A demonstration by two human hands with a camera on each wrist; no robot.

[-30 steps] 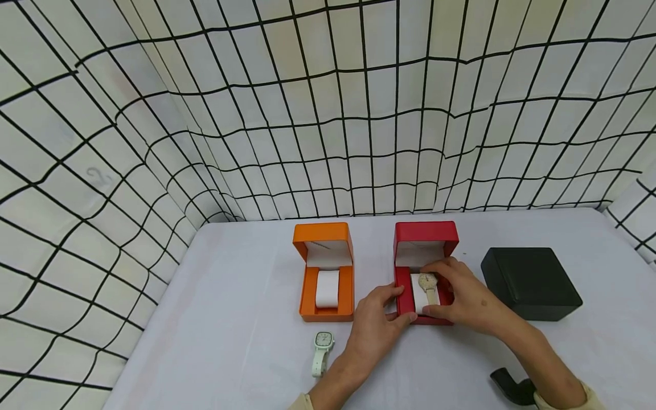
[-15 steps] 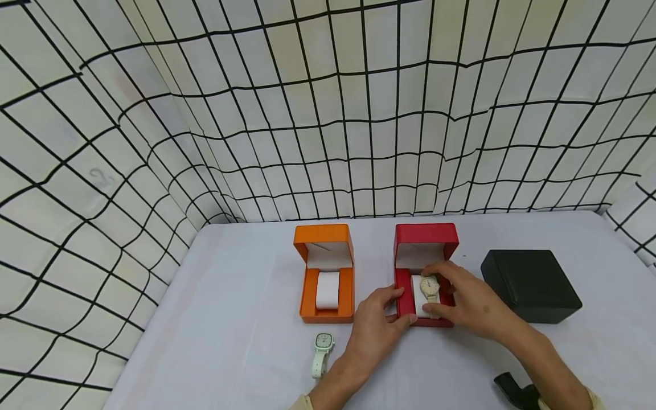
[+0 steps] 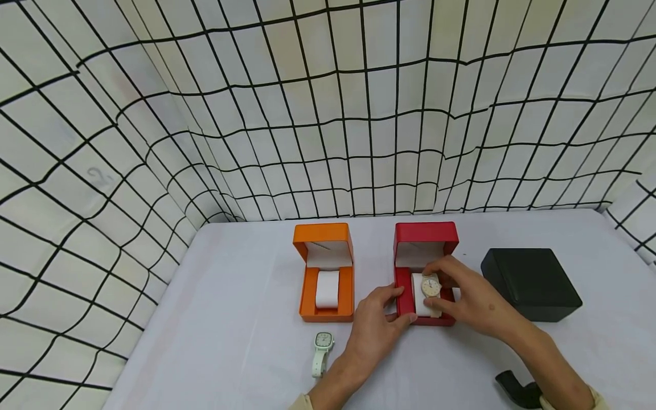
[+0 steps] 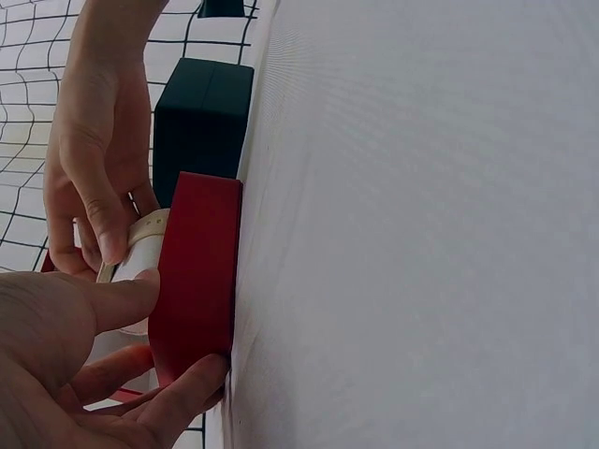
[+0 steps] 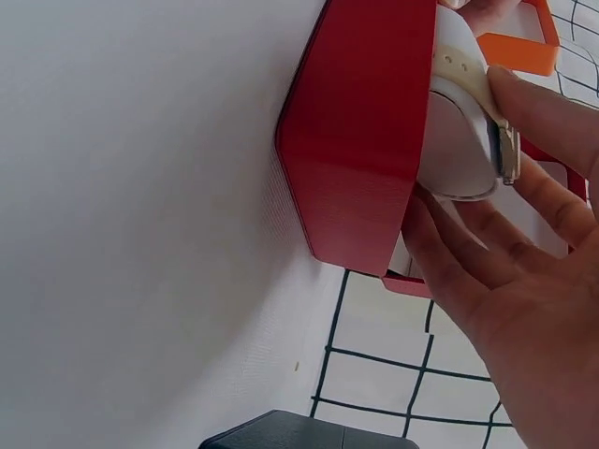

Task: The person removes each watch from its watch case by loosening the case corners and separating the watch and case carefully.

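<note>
A red watch box (image 3: 426, 232) stands with its lid up, right of the table's middle. My left hand (image 3: 376, 322) grips its left side, the thumb at the front corner. Inside the box, a cream-strapped wristwatch (image 3: 431, 286) lies over the right part of a white cushion (image 3: 418, 302), dial upward. My right hand (image 3: 466, 299) pinches this watch between thumb and fingers. In the right wrist view, the punched strap (image 5: 459, 67) curves over the cushion's end. From the left wrist, the box's red front wall (image 4: 201, 271) hides the lower part of the cushion.
An orange watch box (image 3: 307, 290), lid up, stands to the left with a bare white cushion. A pale green wristwatch (image 3: 323, 347) lies before it. At right is a closed dark green box (image 3: 530, 282). A black curved object (image 3: 517, 392) shows beside the right forearm.
My right hand has shifted the cream watch slightly to the right on the cushion, and its dial sits a little lower in the view. The left hand keeps its place on the red box.
</note>
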